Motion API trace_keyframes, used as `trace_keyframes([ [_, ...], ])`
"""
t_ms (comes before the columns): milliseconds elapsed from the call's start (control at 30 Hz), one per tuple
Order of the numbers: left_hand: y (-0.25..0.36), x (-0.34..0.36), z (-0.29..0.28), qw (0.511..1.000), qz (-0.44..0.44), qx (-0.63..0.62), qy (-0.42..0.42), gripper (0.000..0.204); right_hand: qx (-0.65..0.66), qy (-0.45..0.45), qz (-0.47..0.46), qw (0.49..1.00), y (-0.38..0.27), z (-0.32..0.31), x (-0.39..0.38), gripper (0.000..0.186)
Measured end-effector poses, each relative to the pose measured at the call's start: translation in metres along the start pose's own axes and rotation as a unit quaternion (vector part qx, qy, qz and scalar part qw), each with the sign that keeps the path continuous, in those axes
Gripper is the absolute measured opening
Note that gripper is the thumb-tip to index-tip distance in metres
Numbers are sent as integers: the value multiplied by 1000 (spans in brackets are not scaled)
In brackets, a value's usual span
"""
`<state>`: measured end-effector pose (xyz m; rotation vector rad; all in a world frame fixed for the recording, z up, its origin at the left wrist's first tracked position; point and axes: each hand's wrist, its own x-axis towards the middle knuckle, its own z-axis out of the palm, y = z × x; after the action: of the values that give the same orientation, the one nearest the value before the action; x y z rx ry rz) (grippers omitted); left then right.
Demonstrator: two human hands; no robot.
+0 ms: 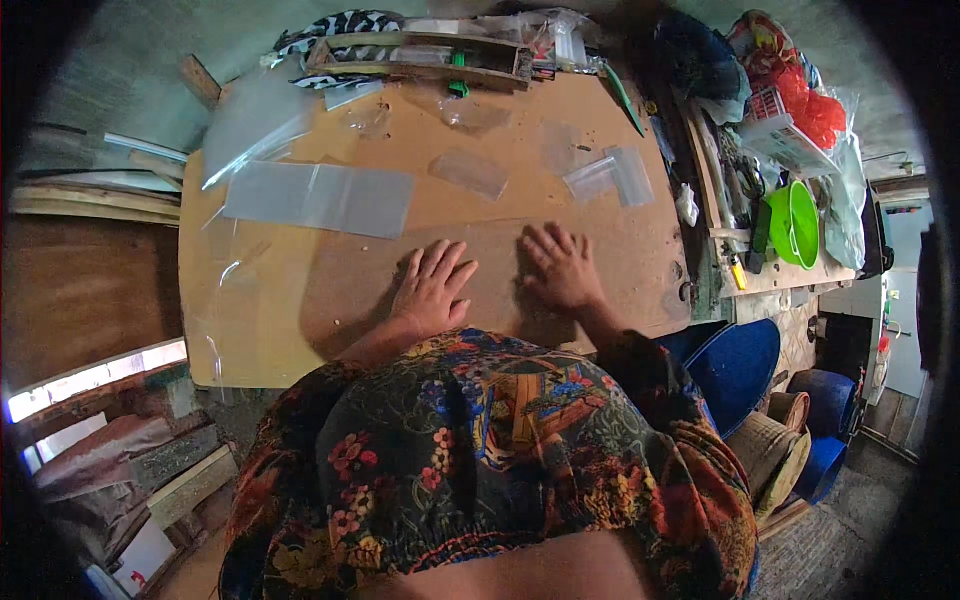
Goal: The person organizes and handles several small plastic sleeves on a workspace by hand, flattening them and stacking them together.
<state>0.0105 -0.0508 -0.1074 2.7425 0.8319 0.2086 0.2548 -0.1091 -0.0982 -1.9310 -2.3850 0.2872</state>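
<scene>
Both of my hands rest on the tan board tabletop [270, 290], close to its near edge. My left hand [432, 288] lies with its fingers spread, and it holds nothing. Just beyond its fingertips is a long clear plastic sheet [320, 197]. My right hand [562, 268] is also flat and empty, with its fingers apart. Farther off, beyond the right hand, are a clear plastic bag [470, 173] and two overlapping clear plastic pieces [630, 177]. A larger clear sheet [255, 120] covers the far left corner.
A wooden frame [420, 68] stands along the far edge, with a green-handled tool [458, 75] by it. At right, a side bench carries a lime green bowl [793, 225] and red plastic bags [805, 105]. Blue drums [735, 375] stand below it. Scrap wood [190, 485] lies lower left.
</scene>
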Motion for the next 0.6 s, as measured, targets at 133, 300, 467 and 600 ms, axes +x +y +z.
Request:
trace_keyframes([
  [133, -2, 1, 4, 1000, 5, 8, -28, 61, -11, 30, 36, 999, 43, 9, 26, 37],
  [300, -10, 1, -4, 997, 29, -46, -50, 67, 165, 20, 152, 974, 64, -1, 65, 22],
  [467, -14, 3, -18, 964, -7, -252, 81, 79, 143, 38, 234, 961, 48, -9, 106, 24],
  [600, -29, 21, -34, 909, -195, -369, 24, 74, 93, 60, 106, 988, 5, -11, 131, 29],
])
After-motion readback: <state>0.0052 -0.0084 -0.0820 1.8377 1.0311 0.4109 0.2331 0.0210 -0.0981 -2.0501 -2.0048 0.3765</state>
